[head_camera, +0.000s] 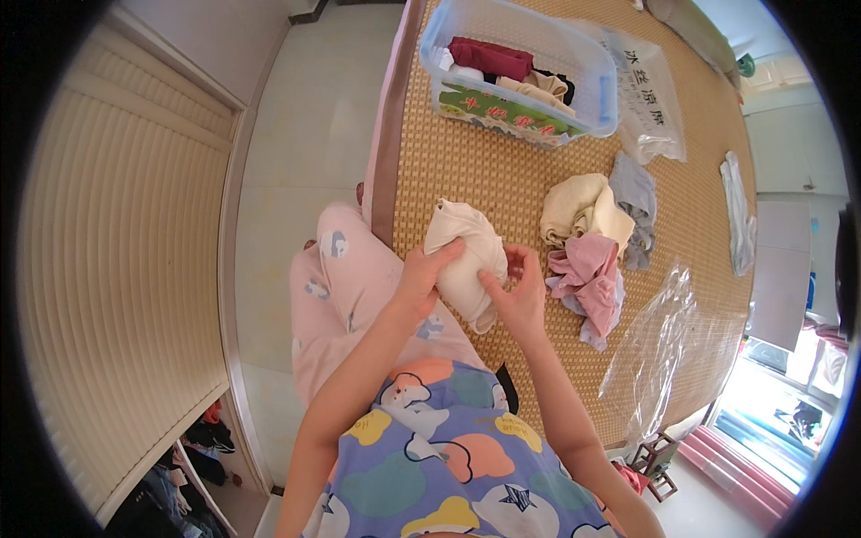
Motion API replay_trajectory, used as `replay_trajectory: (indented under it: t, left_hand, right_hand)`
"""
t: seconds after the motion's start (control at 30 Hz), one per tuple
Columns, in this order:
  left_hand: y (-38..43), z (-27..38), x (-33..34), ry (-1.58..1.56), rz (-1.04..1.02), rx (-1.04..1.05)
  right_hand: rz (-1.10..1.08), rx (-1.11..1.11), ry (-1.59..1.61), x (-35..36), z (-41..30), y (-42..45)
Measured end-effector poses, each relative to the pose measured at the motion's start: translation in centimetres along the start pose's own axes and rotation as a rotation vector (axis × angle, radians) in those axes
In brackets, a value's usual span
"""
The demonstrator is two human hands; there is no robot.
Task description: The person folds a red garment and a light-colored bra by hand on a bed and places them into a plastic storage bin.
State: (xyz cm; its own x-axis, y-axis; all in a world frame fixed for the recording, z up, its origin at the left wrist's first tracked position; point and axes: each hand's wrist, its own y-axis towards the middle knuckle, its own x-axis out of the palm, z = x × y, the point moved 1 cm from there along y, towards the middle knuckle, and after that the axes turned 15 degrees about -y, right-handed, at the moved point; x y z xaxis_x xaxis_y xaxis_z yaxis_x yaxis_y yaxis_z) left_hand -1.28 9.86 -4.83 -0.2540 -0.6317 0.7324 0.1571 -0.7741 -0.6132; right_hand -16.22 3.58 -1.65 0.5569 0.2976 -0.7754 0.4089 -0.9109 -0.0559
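Note:
Between my two hands is a folded bundle of cream-white cloth [469,262], held just above the woven mat. My left hand [425,277] grips its left side, thumb on top. At its right edge, my right hand [521,286] pinches the cloth between thumb and curled fingers. To the right on the mat lie a beige cloth [580,208], a pink cloth [592,265] partly over a pale lilac one, and a grey cloth [634,202]. Ahead stands a clear plastic bin [605,101] holding a rolled dark red cloth [491,58] and beige, white and black cloths.
A woven mat [471,168] covers the bed. Clear plastic film [656,350] lies at the right, a printed plastic bag [646,94] beside the bin, and a pale folded item [737,215] near the far edge. Left of the tiled floor [303,148] is a slatted wardrobe door [128,222].

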Motion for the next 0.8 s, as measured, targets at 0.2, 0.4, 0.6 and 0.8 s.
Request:
replay_trajectory:
  t: [0.2,0.4,0.6,0.8]
  left_hand:
    - [-0.7,0.2,0.9,0.017,-0.021,0.026]
    - [0.7,2.5,1.7,0.230,-0.020,0.029]
    - [1.8,2.9,3.6,0.126,0.000,-0.045]
    - [3.5,4.8,4.8,0.312,-0.099,0.201]
  right_hand:
    - [-0.489,0.169,0.497,-0.3,0.4,0.7]
    - [-0.567,0.057,0.283,-1.2,0.1,1.2]
    - [-0.603,0.053,0.386,-2.5,0.2,3.7]
    - [-0.145,-0.206,0.037,-7.0,-1.4,10.7]
